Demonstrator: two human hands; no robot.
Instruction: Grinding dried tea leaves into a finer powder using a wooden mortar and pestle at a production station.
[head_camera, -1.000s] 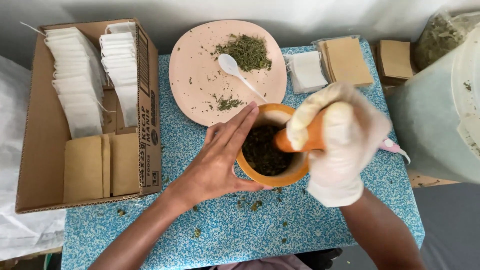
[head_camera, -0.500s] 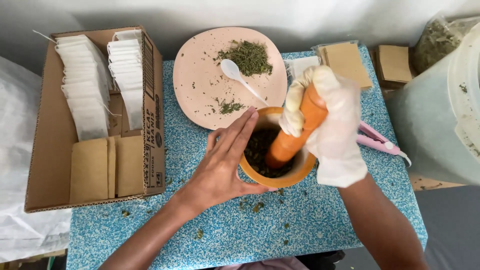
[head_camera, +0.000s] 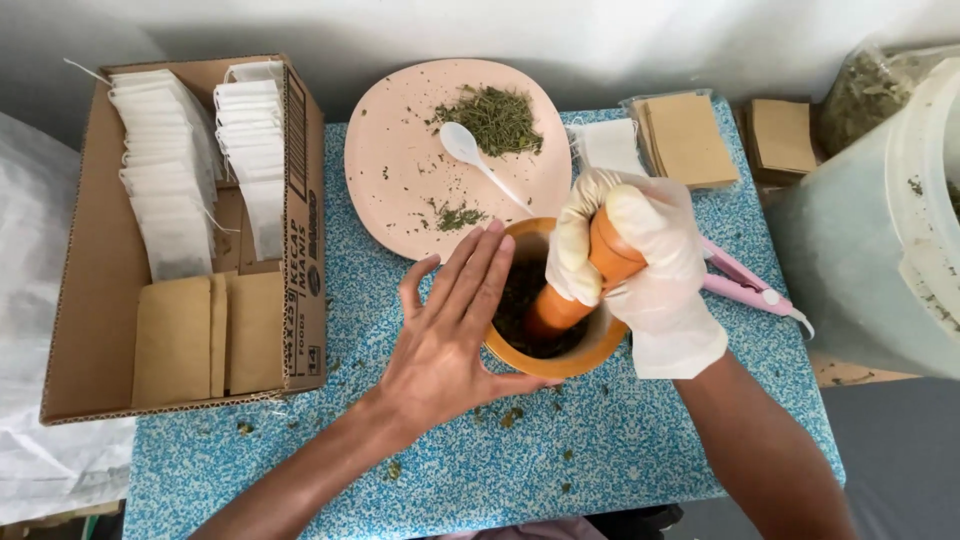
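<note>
Item, as I see it: wooden mortar (head_camera: 560, 345) of dark herbs, mid-table (head_camera: 640, 440). My gloved right hand (head_camera: 640, 265), fingers clamped on the orange pestle (head_camera: 575, 290) inside it. My bare left hand (head_camera: 450, 335), fingers straight and spread, braces the rim. Behind: pink plate (head_camera: 400, 190), white spoon (head_camera: 475, 155).

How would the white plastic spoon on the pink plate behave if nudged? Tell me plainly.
The white spoon looks thin and light, so it would probably skid easily across the smooth pink plate. Its rounded bowl might let it pivot or rock. It seems stiff rather than floppy, and could scatter the dried herbs beside it.
</note>
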